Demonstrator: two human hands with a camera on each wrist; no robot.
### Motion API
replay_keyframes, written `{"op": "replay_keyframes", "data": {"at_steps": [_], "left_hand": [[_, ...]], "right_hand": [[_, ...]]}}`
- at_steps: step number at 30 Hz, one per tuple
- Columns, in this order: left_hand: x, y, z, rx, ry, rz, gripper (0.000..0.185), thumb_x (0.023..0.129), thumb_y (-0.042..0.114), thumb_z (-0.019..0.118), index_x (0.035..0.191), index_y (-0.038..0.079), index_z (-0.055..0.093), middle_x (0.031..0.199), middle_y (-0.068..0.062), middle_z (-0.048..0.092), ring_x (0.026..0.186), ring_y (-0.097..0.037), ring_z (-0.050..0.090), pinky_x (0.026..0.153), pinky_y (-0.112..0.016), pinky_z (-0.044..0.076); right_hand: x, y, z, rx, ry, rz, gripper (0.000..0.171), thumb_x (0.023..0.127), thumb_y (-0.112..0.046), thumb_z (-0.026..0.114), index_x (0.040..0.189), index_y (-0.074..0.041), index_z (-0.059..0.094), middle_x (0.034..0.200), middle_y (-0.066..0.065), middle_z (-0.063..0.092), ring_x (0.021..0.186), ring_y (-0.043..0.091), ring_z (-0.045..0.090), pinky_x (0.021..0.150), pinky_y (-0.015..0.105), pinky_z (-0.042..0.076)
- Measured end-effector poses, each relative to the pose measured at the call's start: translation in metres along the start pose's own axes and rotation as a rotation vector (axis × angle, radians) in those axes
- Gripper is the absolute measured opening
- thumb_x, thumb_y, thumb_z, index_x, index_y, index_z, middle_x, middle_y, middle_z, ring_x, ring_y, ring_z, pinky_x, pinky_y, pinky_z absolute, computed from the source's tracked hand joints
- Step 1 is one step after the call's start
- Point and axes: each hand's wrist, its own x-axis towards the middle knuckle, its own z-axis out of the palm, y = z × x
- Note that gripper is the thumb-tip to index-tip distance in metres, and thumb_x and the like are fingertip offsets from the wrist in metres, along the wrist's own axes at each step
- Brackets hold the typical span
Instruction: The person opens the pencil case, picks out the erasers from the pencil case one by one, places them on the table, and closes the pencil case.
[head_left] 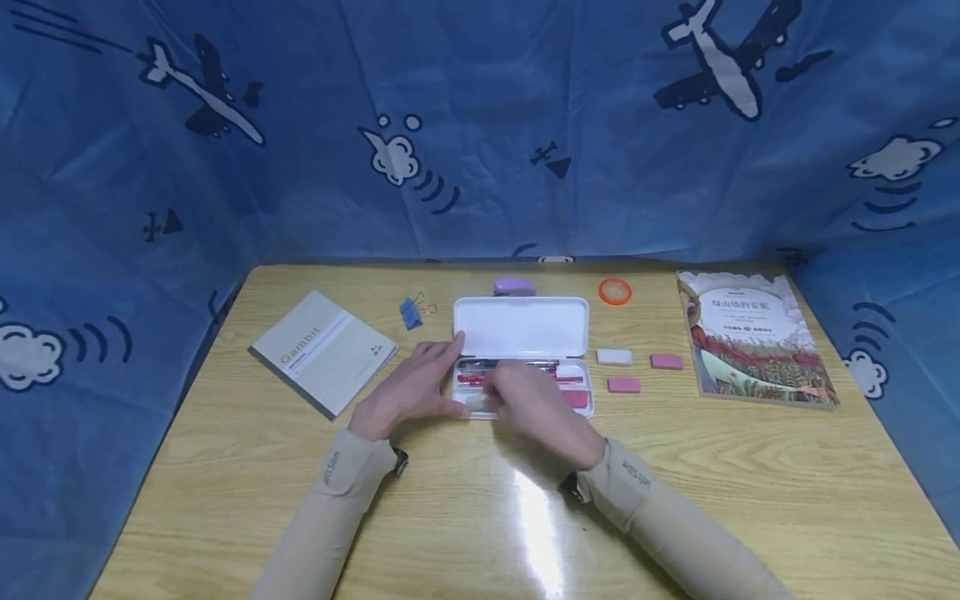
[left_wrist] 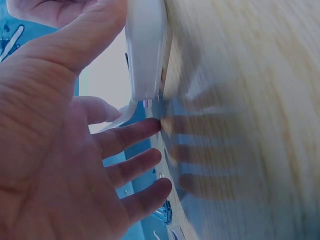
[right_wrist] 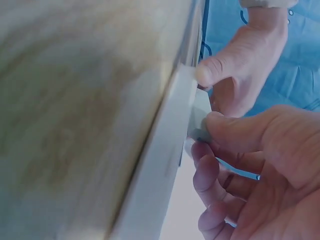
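Centrally, head view: open white pencil case is set on table, its left end touched by left hand; right hand is held over it. Left wrist: fingers are spread, extended. Right wrist: pale block is pinched at case's wall.

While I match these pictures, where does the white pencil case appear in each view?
Head: pencil case open, just below and right of centre.
Left wrist: pencil case side-on, top, just left of centre.
Right wrist: pencil case side-on, slanting from upper centre to bottom.
Shared landmark: the left hand.
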Motion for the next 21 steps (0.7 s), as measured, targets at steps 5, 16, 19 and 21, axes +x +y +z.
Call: {"op": "replay_keyframes", "data": {"at_steps": [5, 16, 19, 21], "left_hand": [[0.000, 0.001, 0.000, 0.003, 0.001, 0.001, 0.122, 0.077, 0.055, 0.083, 0.164, 0.013, 0.008, 0.166, -0.016, 0.029, 0.151, -0.036, 0.029, 0.125, -0.048, 0.031], [0.001, 0.002, 0.002, -0.006, -0.010, -0.015, 0.122, 0.078, 0.054, 0.083, 0.164, 0.014, 0.006, 0.168, -0.015, 0.027, 0.153, -0.036, 0.026, 0.125, -0.049, 0.029], [0.000, 0.002, 0.002, -0.009, -0.001, -0.010, 0.122, 0.078, 0.053, 0.084, 0.164, 0.014, 0.008, 0.167, -0.015, 0.028, 0.153, -0.036, 0.027, 0.125, -0.050, 0.030], [0.000, 0.002, 0.002, -0.016, 0.001, -0.008, 0.121, 0.078, 0.052, 0.084, 0.164, 0.014, 0.008, 0.167, -0.015, 0.029, 0.153, -0.036, 0.027, 0.125, -0.049, 0.029]], "right_hand": [[-0.005, 0.008, -0.010, -0.008, 0.040, 0.025, 0.004, 0.086, -0.011, 0.077, 0.084, -0.013, 0.074, 0.080, -0.001, 0.066, 0.068, 0.014, 0.056, 0.058, 0.028, 0.048], [-0.033, 0.059, -0.042, 0.018, 0.137, 0.120, 0.010, 0.086, -0.009, 0.077, 0.079, -0.014, 0.072, 0.075, -0.001, 0.064, 0.067, 0.016, 0.054, 0.055, 0.030, 0.042], [-0.042, 0.079, -0.051, 0.021, 0.152, 0.153, 0.005, 0.086, -0.008, 0.075, 0.082, -0.012, 0.075, 0.078, 0.001, 0.068, 0.069, 0.018, 0.056, 0.058, 0.032, 0.045], [-0.048, 0.093, -0.057, 0.020, 0.157, 0.173, 0.003, 0.086, -0.008, 0.075, 0.084, -0.010, 0.075, 0.079, 0.002, 0.070, 0.069, 0.019, 0.057, 0.059, 0.034, 0.045]]}}
